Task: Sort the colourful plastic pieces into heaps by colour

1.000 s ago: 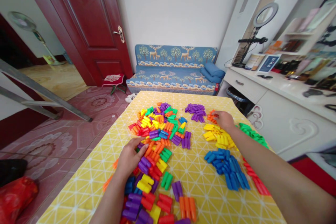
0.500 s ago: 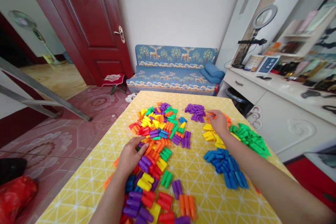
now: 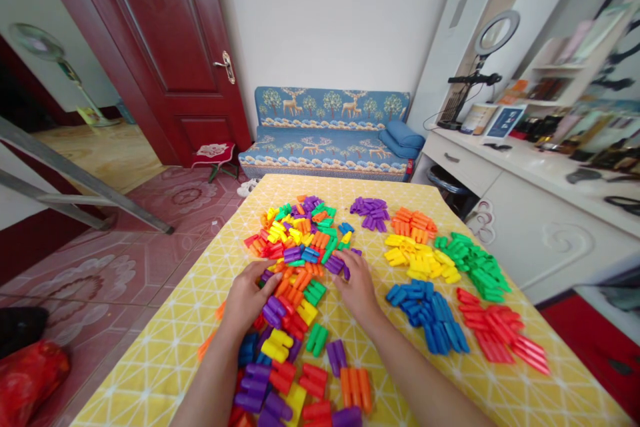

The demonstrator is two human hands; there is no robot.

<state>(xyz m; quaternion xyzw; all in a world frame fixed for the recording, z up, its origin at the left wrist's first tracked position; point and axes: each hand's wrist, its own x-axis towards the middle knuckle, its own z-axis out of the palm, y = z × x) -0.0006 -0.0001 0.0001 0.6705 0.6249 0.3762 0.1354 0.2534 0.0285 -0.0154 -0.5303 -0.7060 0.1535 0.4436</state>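
Note:
My left hand (image 3: 253, 293) lies at the left side of a mixed heap of coloured plastic building blocks (image 3: 295, 230), thumb and fingers apart. Orange and purple blocks are beside its fingertips, and nothing shows in its grasp. My right hand (image 3: 357, 285) is at the heap's right edge, fingers spread over a purple block (image 3: 347, 273) that it partly covers. Another purple block (image 3: 333, 265) lies just left of its fingertips. Nearer to me are loose blocks, among them a green block (image 3: 317, 340) and an orange block (image 3: 356, 391).
Single-colour piles lie on the right: purple (image 3: 371, 212), orange (image 3: 414, 223), yellow (image 3: 423, 259), green (image 3: 475, 265), blue (image 3: 430, 317) and red (image 3: 500, 327). A yellow patterned cloth (image 3: 160, 340) covers the table. Beyond stands a blue sofa (image 3: 325, 140); a white dresser (image 3: 540, 207) is at the right.
My right hand has moved left from the orange pile to the purple blocks at the heap's edge, uncovering the red pile. My left hand has stayed in place.

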